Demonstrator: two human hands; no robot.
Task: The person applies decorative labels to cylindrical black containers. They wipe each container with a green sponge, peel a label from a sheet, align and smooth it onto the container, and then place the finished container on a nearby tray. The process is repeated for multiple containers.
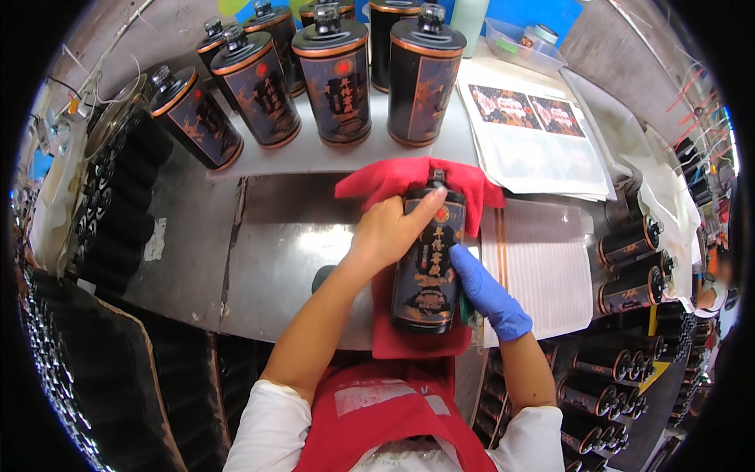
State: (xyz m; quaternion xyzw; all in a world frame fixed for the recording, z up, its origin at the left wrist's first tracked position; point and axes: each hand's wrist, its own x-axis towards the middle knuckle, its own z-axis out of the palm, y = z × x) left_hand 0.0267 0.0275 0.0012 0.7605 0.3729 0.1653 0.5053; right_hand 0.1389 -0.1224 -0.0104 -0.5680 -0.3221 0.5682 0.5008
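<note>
A black bottle with orange decoration and a red dot lies in front of me, its neck pointing away. My bare left hand wraps round its upper left side, the thumb lying over the shoulder below the neck. On the lower right side rests my right hand in a blue glove, its fingers partly hidden behind the bottle. Between them the two hands hold it. A red cloth spreads behind the bottle's neck, and more red cloth shows under its base.
Several similar bottles stand along the far side of the metal table. At the far right lie printed sheets, with a white striped foam sheet nearer me. More bottles lie at the right; dark rows fill the left.
</note>
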